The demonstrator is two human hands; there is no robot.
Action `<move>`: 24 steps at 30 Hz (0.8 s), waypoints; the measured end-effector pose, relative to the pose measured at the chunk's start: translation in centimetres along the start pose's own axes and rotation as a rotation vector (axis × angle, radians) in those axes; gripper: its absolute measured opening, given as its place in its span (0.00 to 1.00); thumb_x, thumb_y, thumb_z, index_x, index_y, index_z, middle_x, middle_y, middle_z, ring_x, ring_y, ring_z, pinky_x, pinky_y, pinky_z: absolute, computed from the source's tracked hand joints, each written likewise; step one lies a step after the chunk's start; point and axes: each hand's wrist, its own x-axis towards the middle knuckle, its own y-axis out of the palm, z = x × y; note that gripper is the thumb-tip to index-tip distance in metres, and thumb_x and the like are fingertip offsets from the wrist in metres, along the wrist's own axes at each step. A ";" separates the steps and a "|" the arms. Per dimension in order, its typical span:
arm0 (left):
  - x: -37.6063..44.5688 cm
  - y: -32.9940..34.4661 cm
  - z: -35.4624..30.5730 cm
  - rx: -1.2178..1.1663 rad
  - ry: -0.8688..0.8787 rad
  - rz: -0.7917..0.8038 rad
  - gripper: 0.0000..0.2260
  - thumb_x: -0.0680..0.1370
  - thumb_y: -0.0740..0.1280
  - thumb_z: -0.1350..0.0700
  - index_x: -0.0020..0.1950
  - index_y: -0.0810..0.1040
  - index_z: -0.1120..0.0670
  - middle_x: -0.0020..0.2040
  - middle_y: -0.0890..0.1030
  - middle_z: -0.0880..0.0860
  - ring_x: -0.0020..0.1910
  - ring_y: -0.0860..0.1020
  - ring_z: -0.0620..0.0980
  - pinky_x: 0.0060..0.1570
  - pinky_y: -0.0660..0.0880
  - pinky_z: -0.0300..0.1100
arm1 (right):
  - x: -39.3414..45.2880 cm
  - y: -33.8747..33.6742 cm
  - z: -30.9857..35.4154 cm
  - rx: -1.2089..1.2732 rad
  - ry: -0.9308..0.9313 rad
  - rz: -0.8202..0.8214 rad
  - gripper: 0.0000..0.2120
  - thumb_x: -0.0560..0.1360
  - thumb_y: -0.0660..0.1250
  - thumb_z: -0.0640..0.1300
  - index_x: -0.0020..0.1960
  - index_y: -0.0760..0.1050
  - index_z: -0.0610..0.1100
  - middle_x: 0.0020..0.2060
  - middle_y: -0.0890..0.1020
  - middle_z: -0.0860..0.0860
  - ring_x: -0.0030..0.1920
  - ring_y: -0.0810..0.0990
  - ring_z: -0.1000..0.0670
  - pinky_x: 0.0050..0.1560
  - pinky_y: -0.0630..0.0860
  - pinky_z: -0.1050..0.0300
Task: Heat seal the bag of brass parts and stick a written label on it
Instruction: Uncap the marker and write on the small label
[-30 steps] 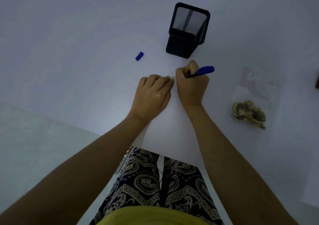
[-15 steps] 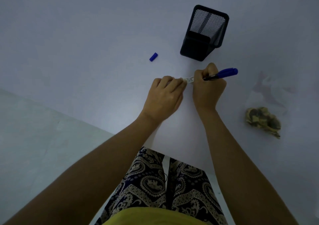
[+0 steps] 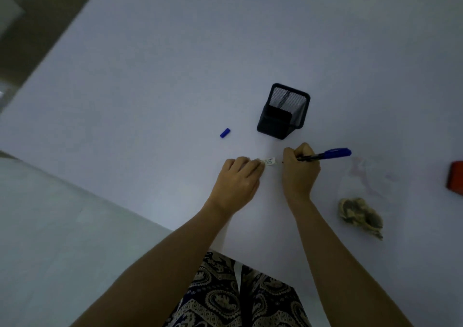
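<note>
A small white label [image 3: 269,161] with blue writing lies on the white table [image 3: 175,76]. My left hand [image 3: 238,181] presses its left end down with the fingertips. My right hand [image 3: 299,170] is closed around a blue pen [image 3: 325,154], whose tip sits just right of the label. A clear plastic bag [image 3: 368,181] lies at the right, with a clump of brass parts [image 3: 360,214] bunched in its near end.
A black mesh pen holder [image 3: 283,112] stands just beyond my hands. The blue pen cap [image 3: 225,133] lies to its left. A red object [image 3: 456,179] pokes in at the right edge. The table's near edge runs diagonally at lower left, above my patterned trousers.
My right hand has drawn the pen away to the right, uncovering the written label. The left hand stays on the label's left end. The camera has shifted.
</note>
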 end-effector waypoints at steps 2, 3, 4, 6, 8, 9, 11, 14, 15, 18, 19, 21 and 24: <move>0.0 -0.2 0.0 -0.003 0.000 0.020 0.13 0.76 0.68 0.57 0.59 0.80 0.58 0.54 0.82 0.54 0.49 0.79 0.53 0.45 0.73 0.46 | -0.5 0.4 0.7 0.017 -0.046 0.035 0.19 0.75 0.64 0.32 0.30 0.62 0.46 0.25 0.68 0.51 0.25 0.66 0.60 0.28 0.67 0.65; 0.0 -0.3 0.0 -0.010 -0.002 0.025 0.13 0.75 0.68 0.57 0.59 0.80 0.57 0.54 0.82 0.54 0.50 0.79 0.53 0.45 0.74 0.46 | -0.7 0.7 1.1 0.020 -0.071 0.059 0.18 0.77 0.64 0.34 0.31 0.63 0.45 0.25 0.69 0.50 0.25 0.67 0.59 0.28 0.68 0.66; 0.1 -0.5 0.0 -0.019 -0.002 0.028 0.12 0.75 0.69 0.57 0.58 0.80 0.57 0.54 0.82 0.54 0.49 0.79 0.53 0.45 0.74 0.45 | -0.8 1.1 1.6 0.014 -0.093 0.084 0.17 0.78 0.65 0.37 0.32 0.65 0.45 0.25 0.71 0.48 0.26 0.69 0.58 0.28 0.69 0.66; 0.3 -0.8 -0.1 -0.033 0.000 0.029 0.12 0.74 0.70 0.58 0.56 0.81 0.57 0.53 0.82 0.53 0.48 0.79 0.53 0.44 0.74 0.45 | -1.1 1.9 2.5 0.000 -0.115 0.132 0.15 0.78 0.65 0.42 0.35 0.68 0.43 0.27 0.75 0.42 0.28 0.73 0.53 0.29 0.72 0.62; 0.4 -1.1 -0.2 -0.049 0.002 0.025 0.11 0.72 0.72 0.58 0.54 0.81 0.57 0.51 0.82 0.53 0.47 0.79 0.52 0.42 0.73 0.44 | -1.3 2.6 2.9 0.007 -0.101 0.180 0.14 0.78 0.66 0.46 0.37 0.70 0.40 0.30 0.77 0.40 0.30 0.75 0.51 0.30 0.75 0.61; 0.4 -1.3 -0.3 -0.058 -0.002 0.027 0.10 0.72 0.72 0.57 0.53 0.81 0.56 0.51 0.82 0.53 0.47 0.79 0.51 0.42 0.73 0.43 | -1.4 2.9 3.0 0.010 -0.091 0.203 0.14 0.78 0.66 0.47 0.38 0.71 0.39 0.30 0.78 0.41 0.30 0.75 0.51 0.30 0.75 0.62; 0.4 -1.4 -0.4 -0.058 -0.016 0.039 0.10 0.73 0.71 0.55 0.53 0.82 0.55 0.52 0.82 0.52 0.48 0.78 0.50 0.44 0.73 0.42 | -1.5 3.2 2.8 0.000 -0.074 0.237 0.14 0.78 0.65 0.48 0.40 0.71 0.40 0.29 0.76 0.45 0.29 0.73 0.55 0.30 0.73 0.64; 0.5 -1.6 -0.4 -0.053 -0.027 0.065 0.10 0.74 0.70 0.54 0.53 0.82 0.54 0.51 0.82 0.51 0.48 0.78 0.49 0.44 0.74 0.42 | -1.3 3.2 2.1 -0.014 -0.037 0.257 0.14 0.78 0.65 0.50 0.40 0.71 0.40 0.28 0.74 0.51 0.27 0.71 0.58 0.29 0.72 0.64; 0.5 -1.7 -0.3 -0.057 -0.030 0.074 0.09 0.74 0.69 0.54 0.53 0.82 0.54 0.51 0.82 0.50 0.48 0.78 0.49 0.44 0.74 0.42 | -1.2 3.2 1.9 -0.010 -0.023 0.266 0.15 0.78 0.65 0.50 0.41 0.72 0.39 0.28 0.75 0.51 0.27 0.71 0.58 0.29 0.72 0.63; 0.8 -2.2 -0.1 -0.091 -0.070 0.096 0.10 0.75 0.65 0.54 0.54 0.81 0.52 0.51 0.83 0.49 0.48 0.78 0.47 0.46 0.74 0.40 | -1.1 3.1 1.5 -0.009 0.004 0.272 0.14 0.78 0.66 0.50 0.42 0.73 0.39 0.29 0.76 0.50 0.28 0.72 0.56 0.31 0.73 0.59; 0.9 -2.3 -0.1 -0.109 -0.092 0.097 0.09 0.75 0.65 0.54 0.53 0.81 0.52 0.51 0.83 0.48 0.48 0.78 0.47 0.47 0.72 0.39 | -1.1 3.1 1.4 -0.010 0.004 0.266 0.14 0.78 0.66 0.50 0.41 0.72 0.39 0.28 0.76 0.50 0.28 0.72 0.56 0.31 0.73 0.58; 1.1 -2.2 0.0 -0.154 -0.129 0.085 0.07 0.74 0.68 0.56 0.51 0.81 0.52 0.49 0.83 0.48 0.47 0.78 0.47 0.48 0.70 0.38 | -1.1 3.2 1.3 -0.009 0.002 0.251 0.14 0.77 0.66 0.49 0.39 0.71 0.41 0.27 0.75 0.51 0.27 0.71 0.57 0.32 0.73 0.57; 1.4 -1.7 0.3 -0.250 -0.183 0.046 0.06 0.72 0.72 0.60 0.49 0.82 0.55 0.47 0.82 0.51 0.46 0.78 0.48 0.46 0.74 0.40 | -1.3 3.5 1.1 0.008 0.001 0.240 0.13 0.78 0.66 0.48 0.38 0.71 0.43 0.27 0.74 0.52 0.27 0.71 0.57 0.33 0.72 0.56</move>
